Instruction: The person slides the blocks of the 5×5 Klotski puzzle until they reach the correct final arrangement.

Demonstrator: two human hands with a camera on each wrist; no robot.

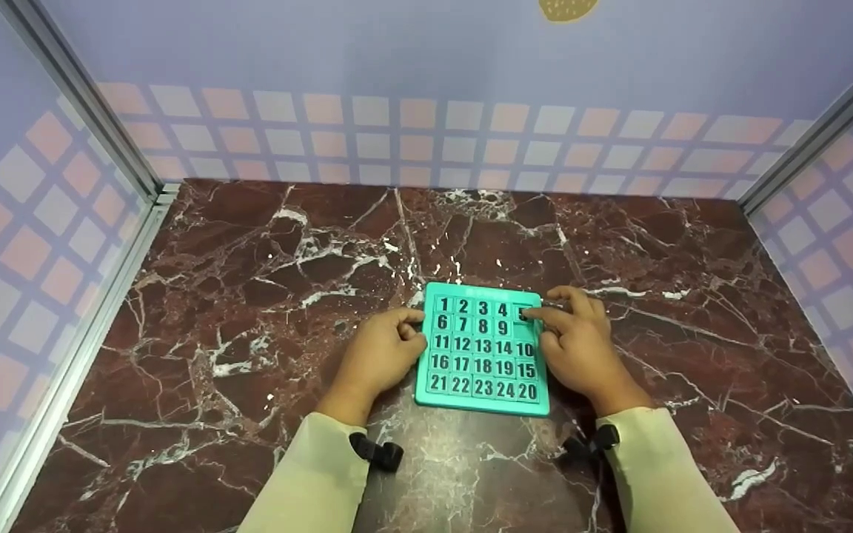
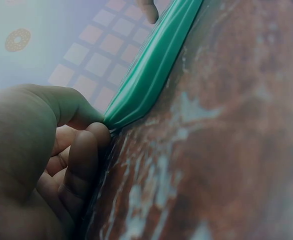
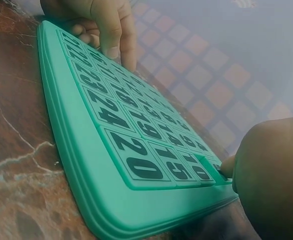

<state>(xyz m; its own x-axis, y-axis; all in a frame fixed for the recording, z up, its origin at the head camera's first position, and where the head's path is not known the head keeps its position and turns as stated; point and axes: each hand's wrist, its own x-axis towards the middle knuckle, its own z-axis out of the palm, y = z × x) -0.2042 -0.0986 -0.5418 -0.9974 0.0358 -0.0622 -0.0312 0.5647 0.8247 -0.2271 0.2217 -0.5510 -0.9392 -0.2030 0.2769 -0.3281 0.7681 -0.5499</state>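
A turquoise sliding number puzzle [image 1: 482, 406] lies on the marbled table, its numbers facing up. Its black-numbered tiles run from 1 to 24, with a vacant slot below tile 5 and right of tile 9. At its left edge, my left hand [image 1: 383, 352] pinches the rim between thumb and fingers; the left wrist view shows this grip on the puzzle's side [image 2: 146, 75]. My right hand [image 1: 582, 348] reaches over the right edge, index fingertip touching tile 5 and partly covering it. The thumb is beside the right rim. In the right wrist view, tile 20 [image 3: 136, 157] is nearest.
The dark red marbled tabletop [image 1: 249, 296] has white veins. Beyond it rises a lilac back wall [image 1: 367, 59] with pink and white squares. Side panels with metal strips [image 1: 75, 348] border the table. Each wrist wears a black strap mount [image 1: 378, 451].
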